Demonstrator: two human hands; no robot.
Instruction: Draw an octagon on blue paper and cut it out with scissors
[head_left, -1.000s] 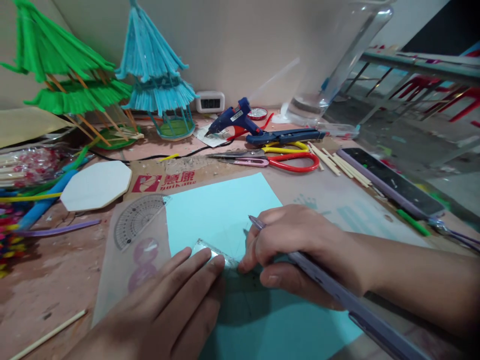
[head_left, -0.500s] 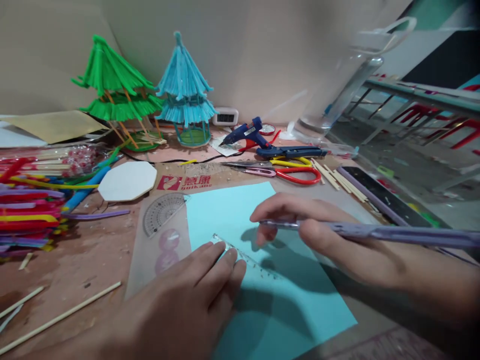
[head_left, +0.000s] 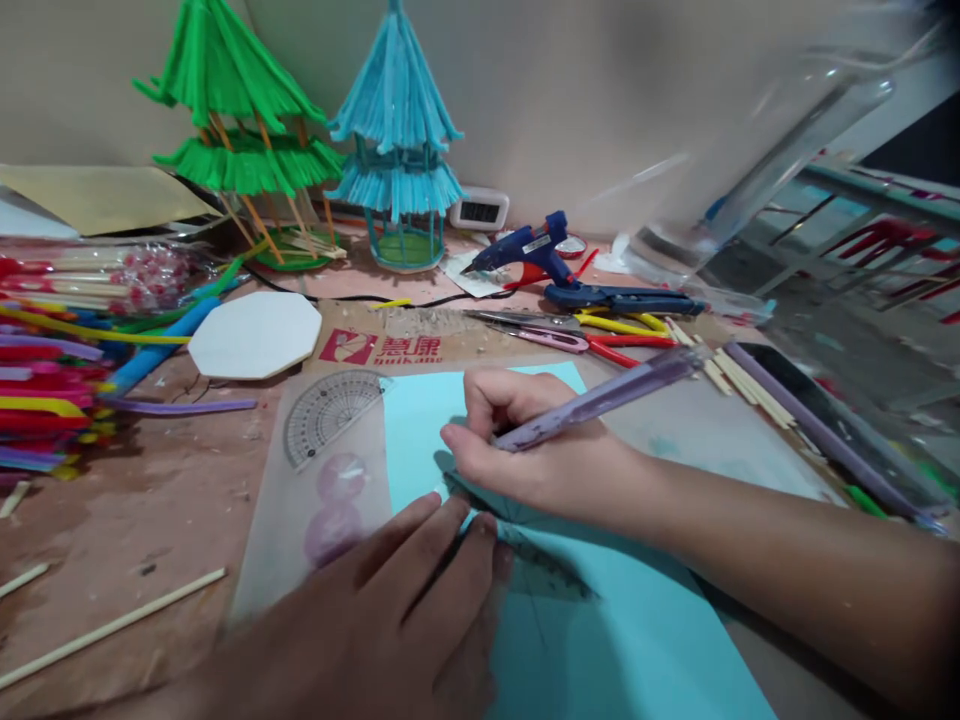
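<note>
So right hand [head_left: 525, 455] grips the pen [head_left: 600, 400], left hand [head_left: 405, 610] flat on the ruler [head_left: 540, 565], blue paper [head_left: 637, 640] barely marked.

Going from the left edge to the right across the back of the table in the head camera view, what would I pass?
Green pagoda model → blue pagoda model → small white clock → blue glue gun → clear glass vessel.

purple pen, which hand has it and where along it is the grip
The right hand grips the purple pen near its lower writing end. The left hand presses on the clear ruler.
</note>
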